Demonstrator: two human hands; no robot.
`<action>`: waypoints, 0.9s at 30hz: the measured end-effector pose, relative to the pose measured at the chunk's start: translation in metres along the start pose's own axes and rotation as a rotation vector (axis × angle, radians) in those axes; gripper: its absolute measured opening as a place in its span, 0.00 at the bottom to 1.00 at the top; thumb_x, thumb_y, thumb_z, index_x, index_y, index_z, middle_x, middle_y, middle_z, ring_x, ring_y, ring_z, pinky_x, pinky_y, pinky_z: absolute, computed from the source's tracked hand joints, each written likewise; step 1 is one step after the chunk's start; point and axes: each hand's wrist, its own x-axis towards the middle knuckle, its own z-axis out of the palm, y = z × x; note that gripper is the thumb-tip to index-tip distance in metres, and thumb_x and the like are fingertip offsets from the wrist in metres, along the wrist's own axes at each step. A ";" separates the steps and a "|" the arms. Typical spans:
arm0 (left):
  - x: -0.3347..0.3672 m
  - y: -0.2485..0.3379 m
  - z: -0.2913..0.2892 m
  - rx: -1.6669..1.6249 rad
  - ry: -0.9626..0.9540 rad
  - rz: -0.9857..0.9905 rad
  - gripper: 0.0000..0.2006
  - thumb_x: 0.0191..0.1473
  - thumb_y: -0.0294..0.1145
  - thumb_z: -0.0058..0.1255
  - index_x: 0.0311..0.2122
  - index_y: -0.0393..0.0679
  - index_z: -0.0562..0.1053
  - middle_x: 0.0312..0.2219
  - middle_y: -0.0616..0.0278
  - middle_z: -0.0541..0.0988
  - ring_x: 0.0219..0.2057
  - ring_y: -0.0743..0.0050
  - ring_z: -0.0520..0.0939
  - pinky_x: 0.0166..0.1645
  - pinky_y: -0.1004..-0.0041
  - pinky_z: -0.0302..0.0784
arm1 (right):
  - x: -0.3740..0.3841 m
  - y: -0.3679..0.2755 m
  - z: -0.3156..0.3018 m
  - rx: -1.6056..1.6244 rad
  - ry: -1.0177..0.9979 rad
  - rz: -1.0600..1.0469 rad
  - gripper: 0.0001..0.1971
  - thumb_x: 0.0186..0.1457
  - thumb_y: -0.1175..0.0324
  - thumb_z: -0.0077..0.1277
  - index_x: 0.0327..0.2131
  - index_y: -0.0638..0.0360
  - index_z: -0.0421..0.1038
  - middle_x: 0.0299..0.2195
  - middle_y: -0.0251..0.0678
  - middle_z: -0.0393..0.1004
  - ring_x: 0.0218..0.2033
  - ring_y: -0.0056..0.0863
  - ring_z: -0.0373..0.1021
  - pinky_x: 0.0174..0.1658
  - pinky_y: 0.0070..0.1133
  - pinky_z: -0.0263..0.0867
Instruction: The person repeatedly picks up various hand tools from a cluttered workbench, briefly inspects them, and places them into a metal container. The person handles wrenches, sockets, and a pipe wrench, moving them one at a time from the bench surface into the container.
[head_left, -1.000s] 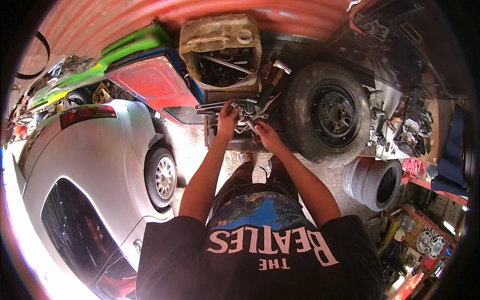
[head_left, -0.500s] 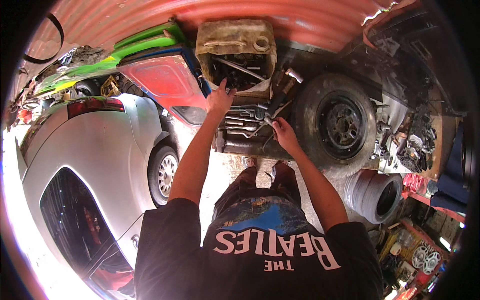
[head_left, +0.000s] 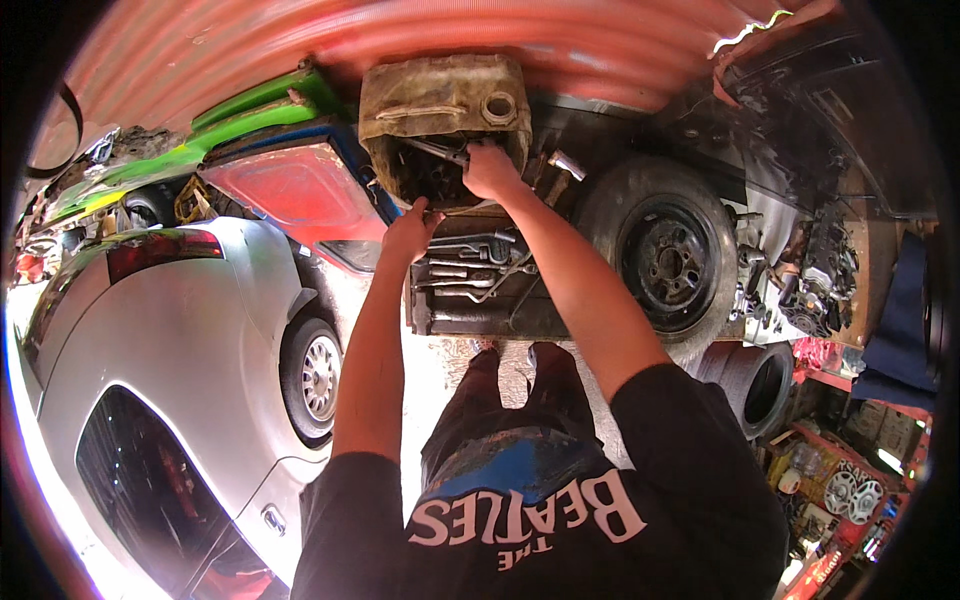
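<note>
Far left: silver car (head_left: 170, 340), rear wheel (head_left: 312, 378) facing me, dark window near the bottom edge. Beyond it a green panel (head_left: 250, 120) and a red panel (head_left: 285, 185) lean against the corrugated red wall (head_left: 400, 35).

My left hand (head_left: 410, 230) is out in front, fingers curled, resting at the left edge of the open tool tray (head_left: 470, 300). Can't tell whether it's gripping anything; no tool shows in it.

Tray sits on the ground just beyond my feet, full of wrenches (head_left: 480, 270) and long metal bars, lying mixed.

Far side of the tray: dirty tan jerrycan (head_left: 440, 105), side cut open, more tools inside. My right hand (head_left: 490, 172) is at that opening, closed around a metal wrench (head_left: 432, 150) that sticks out left across the hole.

Right of the tray: a tyre on a dark steel rim (head_left: 665, 260), standing just beside the tray. Near right, another tyre (head_left: 755, 385) lying lower. Far right: cluttered metal parts (head_left: 815, 275) and shelves of small items (head_left: 850, 490).
</note>
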 end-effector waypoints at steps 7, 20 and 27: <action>-0.010 0.020 -0.007 -0.077 0.031 -0.041 0.23 0.62 0.50 0.47 0.56 0.48 0.65 0.41 0.43 0.81 0.46 0.38 0.80 0.46 0.51 0.75 | 0.058 0.066 0.090 -0.168 0.251 0.396 0.17 0.60 0.59 0.51 0.49 0.59 0.72 0.48 0.45 0.72 0.49 0.45 0.68 0.51 0.45 0.66; -0.016 0.001 0.004 -0.148 0.106 -0.114 0.24 0.60 0.53 0.49 0.56 0.53 0.68 0.43 0.45 0.81 0.46 0.40 0.80 0.49 0.50 0.74 | 0.085 0.047 0.084 0.159 0.432 0.174 0.22 0.57 0.61 0.52 0.54 0.59 0.70 0.54 0.49 0.70 0.57 0.47 0.66 0.58 0.40 0.63; -0.019 -0.007 -0.018 -0.100 0.020 -0.128 0.27 0.61 0.53 0.48 0.60 0.48 0.66 0.48 0.43 0.78 0.51 0.39 0.77 0.52 0.54 0.73 | 0.000 -0.038 -0.018 0.195 -0.379 0.259 0.16 0.55 0.67 0.50 0.46 0.63 0.73 0.47 0.52 0.74 0.50 0.49 0.71 0.53 0.38 0.68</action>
